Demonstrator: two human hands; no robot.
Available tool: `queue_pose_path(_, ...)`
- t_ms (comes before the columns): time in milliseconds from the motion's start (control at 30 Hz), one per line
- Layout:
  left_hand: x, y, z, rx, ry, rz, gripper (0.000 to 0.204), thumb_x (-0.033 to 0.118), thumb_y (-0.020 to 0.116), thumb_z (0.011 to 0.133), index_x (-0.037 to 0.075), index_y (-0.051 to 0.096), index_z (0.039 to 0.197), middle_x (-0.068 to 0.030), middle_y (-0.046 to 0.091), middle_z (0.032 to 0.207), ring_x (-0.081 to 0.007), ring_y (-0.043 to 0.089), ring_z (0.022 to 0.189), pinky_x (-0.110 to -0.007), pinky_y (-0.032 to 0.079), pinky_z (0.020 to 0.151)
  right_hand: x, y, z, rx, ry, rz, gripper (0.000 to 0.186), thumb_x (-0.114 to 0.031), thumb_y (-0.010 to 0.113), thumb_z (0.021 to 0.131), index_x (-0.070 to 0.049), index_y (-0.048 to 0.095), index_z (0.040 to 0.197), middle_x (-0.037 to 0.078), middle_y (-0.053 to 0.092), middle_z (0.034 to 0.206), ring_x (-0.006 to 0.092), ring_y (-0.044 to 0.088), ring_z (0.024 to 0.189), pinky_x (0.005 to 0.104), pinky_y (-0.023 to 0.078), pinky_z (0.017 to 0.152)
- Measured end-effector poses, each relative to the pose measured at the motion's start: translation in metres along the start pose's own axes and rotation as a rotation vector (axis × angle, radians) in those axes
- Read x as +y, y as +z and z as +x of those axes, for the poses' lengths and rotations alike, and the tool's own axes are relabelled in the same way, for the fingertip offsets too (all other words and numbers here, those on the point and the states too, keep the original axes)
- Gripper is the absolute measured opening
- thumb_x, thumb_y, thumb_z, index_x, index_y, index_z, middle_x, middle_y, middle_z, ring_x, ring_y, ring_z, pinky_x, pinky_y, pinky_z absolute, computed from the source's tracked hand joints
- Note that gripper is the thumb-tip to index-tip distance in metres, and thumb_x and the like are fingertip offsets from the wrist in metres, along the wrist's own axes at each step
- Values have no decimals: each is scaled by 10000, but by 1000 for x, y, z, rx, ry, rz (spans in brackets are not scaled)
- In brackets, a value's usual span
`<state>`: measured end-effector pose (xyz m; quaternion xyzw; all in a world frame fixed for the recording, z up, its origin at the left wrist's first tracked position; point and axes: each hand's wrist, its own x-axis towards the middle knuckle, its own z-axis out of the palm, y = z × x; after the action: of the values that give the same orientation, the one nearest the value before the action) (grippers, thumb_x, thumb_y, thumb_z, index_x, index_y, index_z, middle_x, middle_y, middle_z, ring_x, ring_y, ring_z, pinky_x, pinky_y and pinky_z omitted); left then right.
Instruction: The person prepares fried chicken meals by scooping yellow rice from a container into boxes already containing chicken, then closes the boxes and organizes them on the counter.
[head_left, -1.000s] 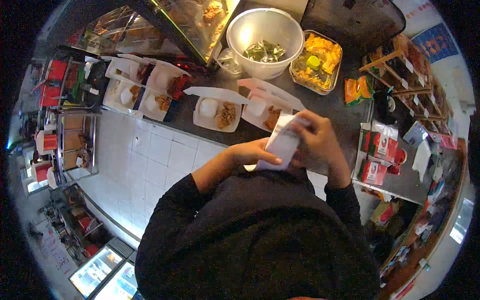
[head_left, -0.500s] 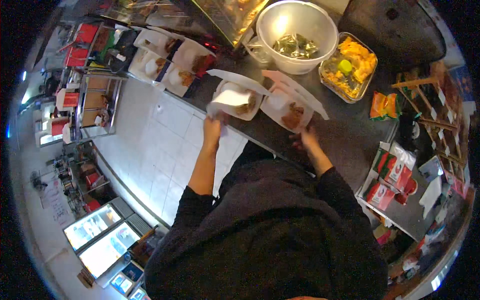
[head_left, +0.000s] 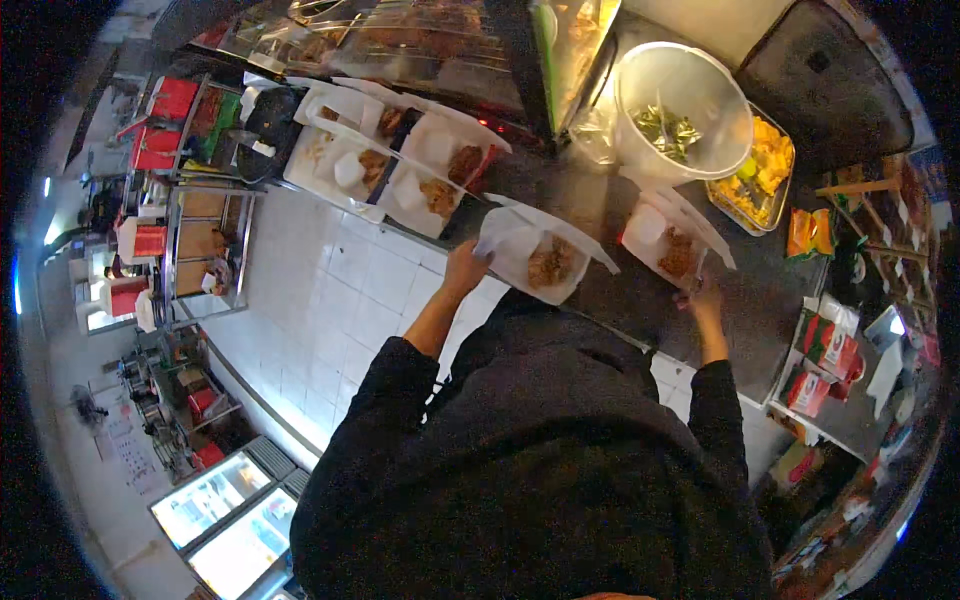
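Observation:
My left hand [head_left: 468, 265] is closed on the left edge of an open white takeout box [head_left: 512, 238], which holds white rice and a brown, shredded-looking food. This box slightly overhangs the near edge of the dark counter [head_left: 625, 290]. To its right, a gap away, a second open takeout box [head_left: 650, 222] holds rice and reddish-brown food. At its near right corner is my right hand [head_left: 703, 298], fingers bent against the rim; its fingertips are partly hidden. Both lids are folded back.
Several filled takeout boxes [head_left: 410, 195] stand together at the left end. Behind are a large translucent bowl [head_left: 735, 110] with greens and a metal tray [head_left: 768, 228] of yellow food. An orange packet [head_left: 808, 232] lies right. A glass display case [head_left: 440, 45] stands at the back.
The view has swung left, so the scene sits further right. A gap has opened between the two boxes by my hands; the left one now sits nearer to me.

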<state>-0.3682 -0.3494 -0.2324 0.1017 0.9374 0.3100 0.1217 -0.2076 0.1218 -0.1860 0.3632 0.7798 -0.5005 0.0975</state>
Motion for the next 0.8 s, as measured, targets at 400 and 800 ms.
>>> queue_pose_path(400,96,-48,33,-631,-239,-629,471,424,608,895,22,606,1140,-146,678,1008,-237,651,889,-355,505,788,-46,55,-21,195,78,506,413,-340,406,1015,-45,514,1283,160,679,928,165,666,697,268,481,503)
queue_pose_path(800,289,-202,47,-705,109,-1407,425,239,449,986,-39,458,1308,-172,597,1231,-255,590,1100,-384,479,948,-312,78,-141,47,-755,300,228,-181,653,881,0,622,1016,86,673,900,136,616,795,291,486,702)
